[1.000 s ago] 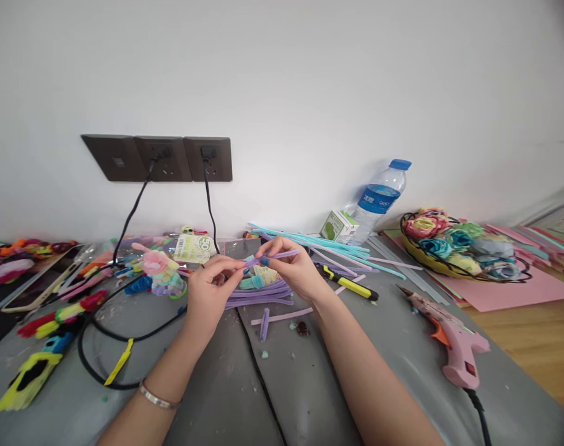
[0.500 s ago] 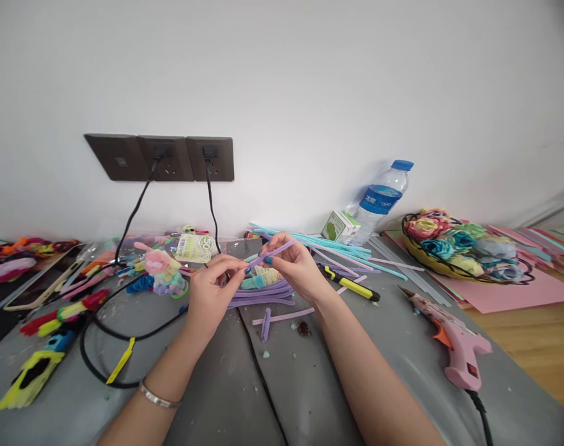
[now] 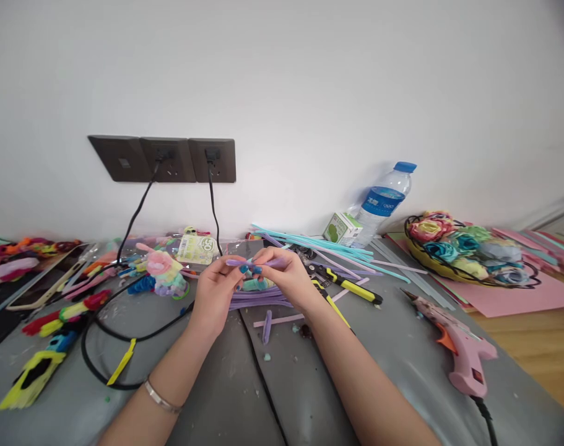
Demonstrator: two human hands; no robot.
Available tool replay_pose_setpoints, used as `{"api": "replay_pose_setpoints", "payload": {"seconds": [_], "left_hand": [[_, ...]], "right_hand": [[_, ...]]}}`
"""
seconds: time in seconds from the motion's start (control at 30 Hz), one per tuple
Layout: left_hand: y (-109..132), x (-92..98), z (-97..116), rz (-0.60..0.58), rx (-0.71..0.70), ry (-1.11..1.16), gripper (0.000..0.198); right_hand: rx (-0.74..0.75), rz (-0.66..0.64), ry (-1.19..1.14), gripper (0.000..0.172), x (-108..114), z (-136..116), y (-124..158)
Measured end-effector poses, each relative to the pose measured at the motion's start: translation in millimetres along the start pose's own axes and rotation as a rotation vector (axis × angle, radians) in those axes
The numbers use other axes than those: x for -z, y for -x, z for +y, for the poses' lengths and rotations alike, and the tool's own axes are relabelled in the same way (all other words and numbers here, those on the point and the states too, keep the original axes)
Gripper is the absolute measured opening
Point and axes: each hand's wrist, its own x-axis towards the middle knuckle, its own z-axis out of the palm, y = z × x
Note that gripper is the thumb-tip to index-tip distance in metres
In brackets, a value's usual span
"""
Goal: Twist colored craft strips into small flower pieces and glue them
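Observation:
Between my two hands is a short purple pipe cleaner (image 3: 236, 262), held above the table. My left hand (image 3: 216, 288) pinches it with thumb and fingers, and my right hand (image 3: 284, 279) pinches it close beside, so the fingertips nearly meet. Part of the strand is hidden behind my fingers. Below them lies a bundle of purple pipe cleaners (image 3: 260, 300). A short folded purple piece (image 3: 267, 327) rests nearer to me, against a pale pink strip (image 3: 284, 320). Right of my right hand are yellow-and-black pliers (image 3: 356, 288).
A pink glue gun (image 3: 467, 356) lies at the right, its cord running forward. Behind stand a water bottle (image 3: 381, 201) and a small green-white box (image 3: 342, 229). A flower basket (image 3: 467, 244) is at far right. Black cable (image 3: 89, 347) loops at left, beside fuzzy flower figures (image 3: 163, 272).
My hands have come closer together, and the purple pipe cleaner now extends past my left fingertips too. More of the pliers shows beside my right wrist. The view has shifted slightly.

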Motion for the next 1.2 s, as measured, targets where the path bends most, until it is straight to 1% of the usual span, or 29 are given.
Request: {"api": "replay_pose_setpoints", "payload": {"seconds": [0.1, 0.2, 0.37, 0.5, 0.6, 0.73, 0.83, 0.97, 1.07, 1.2], "left_hand": [[0.2, -2.5, 2.7, 0.022, 0.016, 0.061, 0.03], [1.4, -3.3, 4.0, 0.007, 0.038, 0.065, 0.03], [2.5, -2.0, 1.2, -0.008, 0.022, 0.069, 0.028], [1.5, -1.5, -0.1, -0.005, 0.009, 0.05, 0.028], [0.7, -2.0, 1.0, 0.021, -0.009, 0.018, 0.027], [-0.6, -2.3, 3.2, 0.071, -0.015, -0.007, 0.028], [-1.1, -2.5, 5.3, 0.078, -0.002, -0.016, 0.03], [-0.3, -3.3, 8.6, 0.039, 0.019, -0.052, 0.03], [1.2, -3.2, 10.2, -0.032, 0.06, -0.109, 0.032], [4.2, -3.3, 11.3, -0.117, 0.149, -0.126, 0.052]], "right_hand": [[-0.017, -0.011, 0.04, 0.014, -0.2, -0.5, 0.7], [-0.035, 0.013, 0.075, 0.018, 0.1, -3.3, 0.9], [-0.055, 0.021, 0.115, 0.022, -1.2, -6.3, 0.9], [-0.05, 0.003, 0.113, 0.021, -1.3, -5.7, 1.1], [-0.051, -0.002, 0.09, 0.019, -0.3, -5.5, 1.5], [-0.033, 0.0, 0.019, 0.021, 2.9, -5.1, 1.5], [-0.018, -0.003, 0.004, 0.018, 6.0, -3.7, 1.0], [0.007, 0.012, -0.033, 0.014, 8.2, -2.3, 0.3], [0.03, 0.026, -0.065, 0.017, 8.3, -2.9, 0.2], [0.016, 0.025, -0.103, 0.019, 8.2, -6.2, 1.1]]}}
